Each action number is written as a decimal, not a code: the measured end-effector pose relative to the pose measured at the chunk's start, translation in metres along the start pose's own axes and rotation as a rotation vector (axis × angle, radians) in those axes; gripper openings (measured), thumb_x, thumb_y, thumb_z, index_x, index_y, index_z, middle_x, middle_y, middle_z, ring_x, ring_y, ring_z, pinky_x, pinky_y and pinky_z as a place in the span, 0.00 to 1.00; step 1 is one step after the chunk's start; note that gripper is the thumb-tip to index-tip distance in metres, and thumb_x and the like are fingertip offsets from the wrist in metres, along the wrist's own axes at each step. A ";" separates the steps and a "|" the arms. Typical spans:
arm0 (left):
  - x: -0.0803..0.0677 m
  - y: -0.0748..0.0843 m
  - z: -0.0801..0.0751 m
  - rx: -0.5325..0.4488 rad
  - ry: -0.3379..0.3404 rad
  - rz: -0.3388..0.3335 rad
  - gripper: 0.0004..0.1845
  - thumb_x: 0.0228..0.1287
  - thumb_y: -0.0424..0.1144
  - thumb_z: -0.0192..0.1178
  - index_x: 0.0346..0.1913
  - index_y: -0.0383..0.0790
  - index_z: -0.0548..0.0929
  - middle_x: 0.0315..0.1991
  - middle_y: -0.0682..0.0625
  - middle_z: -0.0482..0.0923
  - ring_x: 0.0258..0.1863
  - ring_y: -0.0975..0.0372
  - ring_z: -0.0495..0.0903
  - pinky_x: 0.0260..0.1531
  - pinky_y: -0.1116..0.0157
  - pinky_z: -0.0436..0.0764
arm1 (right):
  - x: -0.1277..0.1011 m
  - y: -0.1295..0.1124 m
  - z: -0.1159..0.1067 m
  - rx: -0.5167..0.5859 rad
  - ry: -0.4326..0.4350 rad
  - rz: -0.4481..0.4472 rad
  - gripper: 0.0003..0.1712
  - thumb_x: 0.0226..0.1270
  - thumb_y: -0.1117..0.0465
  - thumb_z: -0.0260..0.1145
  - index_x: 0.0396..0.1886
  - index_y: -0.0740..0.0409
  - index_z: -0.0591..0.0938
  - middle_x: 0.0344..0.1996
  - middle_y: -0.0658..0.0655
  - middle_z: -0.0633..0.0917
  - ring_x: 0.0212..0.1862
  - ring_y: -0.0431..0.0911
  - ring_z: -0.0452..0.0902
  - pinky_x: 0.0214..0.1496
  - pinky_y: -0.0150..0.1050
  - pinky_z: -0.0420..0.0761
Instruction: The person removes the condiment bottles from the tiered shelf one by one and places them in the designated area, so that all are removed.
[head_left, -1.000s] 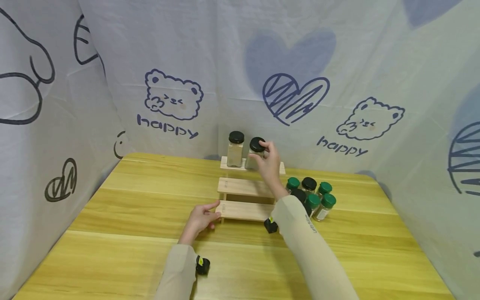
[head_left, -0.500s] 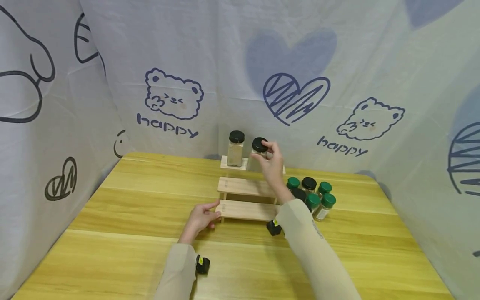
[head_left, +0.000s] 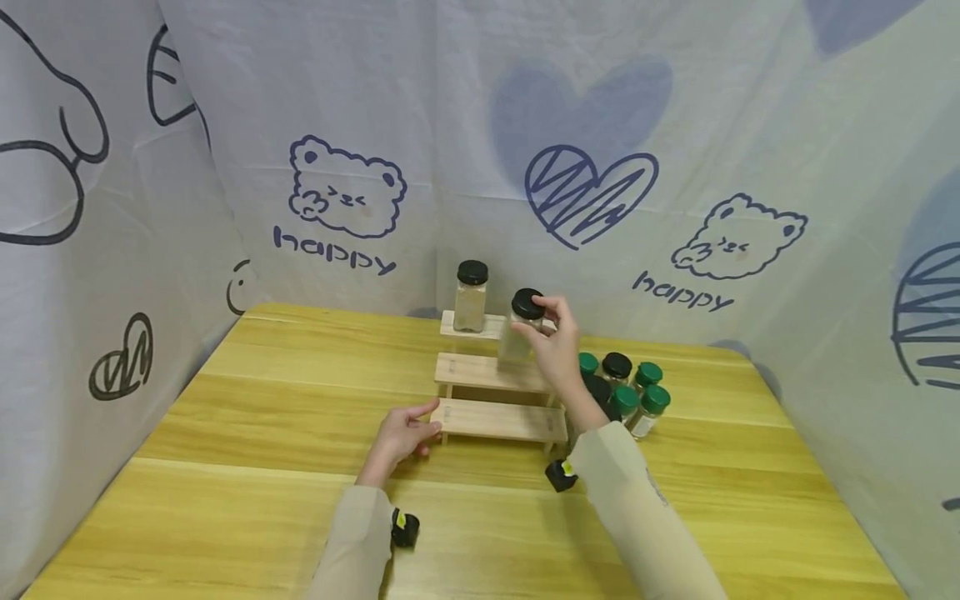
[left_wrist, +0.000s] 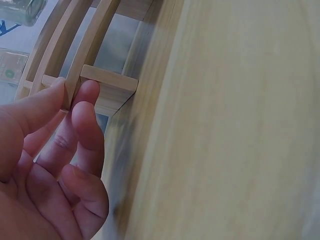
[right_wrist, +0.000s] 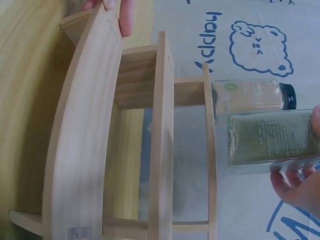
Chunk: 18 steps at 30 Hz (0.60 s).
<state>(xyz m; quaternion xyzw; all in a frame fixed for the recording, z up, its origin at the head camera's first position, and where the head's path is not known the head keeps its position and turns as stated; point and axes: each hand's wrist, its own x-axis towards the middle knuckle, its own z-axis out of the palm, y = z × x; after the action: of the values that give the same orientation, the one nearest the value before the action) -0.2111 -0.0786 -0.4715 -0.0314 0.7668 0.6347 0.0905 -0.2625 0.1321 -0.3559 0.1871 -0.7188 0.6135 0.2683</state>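
My right hand grips a square glass spice jar with a black lid, high up near its lid. In the right wrist view this jar is apart from the top shelf, with a gap between its base and the wood. Another black-lidded spice jar stands upright on the left part of the top shelf of the three-tier wooden rack. My left hand pinches the left end of the lowest shelf; the left wrist view shows the thumb and a finger on either side of the board.
Several spice jars with green lids and black lids stand close together right of the rack, partly behind my right forearm. The wooden table extends around them. A white printed cloth hangs behind.
My right hand has lifted the jar off the top shelf and moved it right and toward me. The left hand keeps its hold on the lowest shelf.
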 end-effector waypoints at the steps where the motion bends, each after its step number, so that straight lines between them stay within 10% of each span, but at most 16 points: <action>1: 0.000 0.000 0.000 0.004 -0.004 0.007 0.23 0.59 0.31 0.58 0.58 0.39 0.71 0.28 0.42 0.82 0.08 0.65 0.68 0.11 0.73 0.66 | -0.001 -0.001 -0.002 0.005 0.000 0.001 0.24 0.44 0.77 0.68 0.44 0.75 0.71 0.41 0.68 0.74 0.41 0.50 0.73 0.35 0.30 0.76; 18: -0.004 0.001 -0.002 -0.025 -0.022 0.039 0.23 0.58 0.32 0.59 0.58 0.39 0.72 0.27 0.43 0.82 0.09 0.66 0.69 0.11 0.73 0.67 | -0.029 -0.020 -0.022 0.026 -0.024 0.061 0.23 0.45 0.79 0.67 0.43 0.75 0.71 0.43 0.67 0.73 0.38 0.40 0.72 0.33 0.27 0.74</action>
<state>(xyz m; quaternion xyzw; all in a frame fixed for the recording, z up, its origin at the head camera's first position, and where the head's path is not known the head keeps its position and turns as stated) -0.2075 -0.0808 -0.4691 -0.0104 0.7583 0.6461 0.0861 -0.2247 0.1487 -0.3556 0.1759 -0.7194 0.6284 0.2381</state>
